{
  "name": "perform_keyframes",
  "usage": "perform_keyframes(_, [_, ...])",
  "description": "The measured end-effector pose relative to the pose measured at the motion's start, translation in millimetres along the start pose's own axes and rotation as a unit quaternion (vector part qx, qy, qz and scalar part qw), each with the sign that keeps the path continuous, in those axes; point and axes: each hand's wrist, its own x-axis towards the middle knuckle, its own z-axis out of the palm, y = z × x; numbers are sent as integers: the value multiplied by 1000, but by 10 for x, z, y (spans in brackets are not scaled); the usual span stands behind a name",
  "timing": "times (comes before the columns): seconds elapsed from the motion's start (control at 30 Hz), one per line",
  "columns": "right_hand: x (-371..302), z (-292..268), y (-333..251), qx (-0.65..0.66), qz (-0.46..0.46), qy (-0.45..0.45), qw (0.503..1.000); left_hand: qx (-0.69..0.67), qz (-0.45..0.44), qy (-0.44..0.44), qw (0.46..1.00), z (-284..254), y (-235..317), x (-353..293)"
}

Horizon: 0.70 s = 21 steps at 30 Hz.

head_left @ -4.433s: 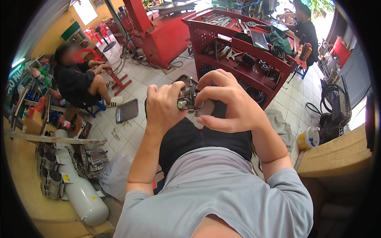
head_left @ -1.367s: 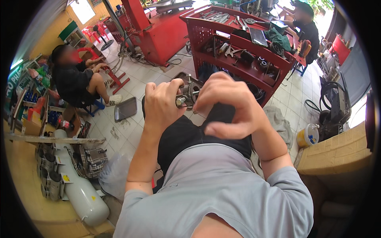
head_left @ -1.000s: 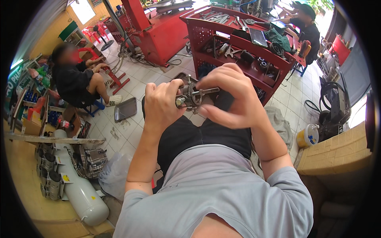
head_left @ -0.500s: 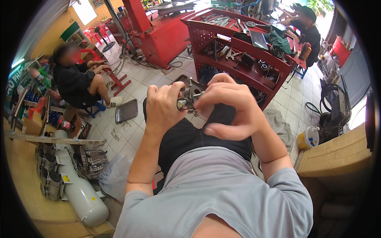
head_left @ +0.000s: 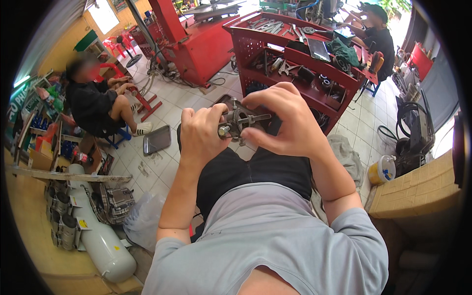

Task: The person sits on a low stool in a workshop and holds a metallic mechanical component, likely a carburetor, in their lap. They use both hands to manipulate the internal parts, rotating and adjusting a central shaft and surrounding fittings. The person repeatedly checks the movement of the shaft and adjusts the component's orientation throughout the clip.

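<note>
My left hand [head_left: 200,130] is closed around a grey metal part [head_left: 239,120] above my lap. The part has a round ring-like middle with several bolts standing out from it, and a slim metal rod [head_left: 259,118] juts out to the right. My left palm and fingers hide its left side. My right hand [head_left: 290,120] curves around the rod, thumb and fingers apart. Its thumb tip is close by the lower right of the part and its fingertips are near the top; whether they touch it, I cannot tell.
A red tool trolley [head_left: 295,78] with wrenches and a tablet stands ahead. One person [head_left: 101,98] sits at the left, another person [head_left: 378,44] at the far right. A dark tray [head_left: 157,139] lies on the floor. A white tank [head_left: 105,246] is at lower left, a bucket [head_left: 381,169] at right.
My right hand has lifted slightly and spread around the rod, which now shows between thumb and fingers. The left hand keeps its hold on the metal part.
</note>
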Motion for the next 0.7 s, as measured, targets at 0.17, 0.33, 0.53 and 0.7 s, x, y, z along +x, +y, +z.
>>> perform_keyframes(0.17, [-19,-116,-65,270,-58,-12,961,2,-3,-8,1000,-19,5,-3])
perform_keyframes(0.33, [1,-56,-20,-25,52,-15,998,7,0,2,1000,22,-2,-17])
perform_keyframes(0.53, [21,-178,-60,182,-38,-42,982,11,2,3,1000,12,-32,-26])
perform_keyframes(0.7, [9,-29,-58,2,2,-37,999,6,4,-6,1000,7,-13,5])
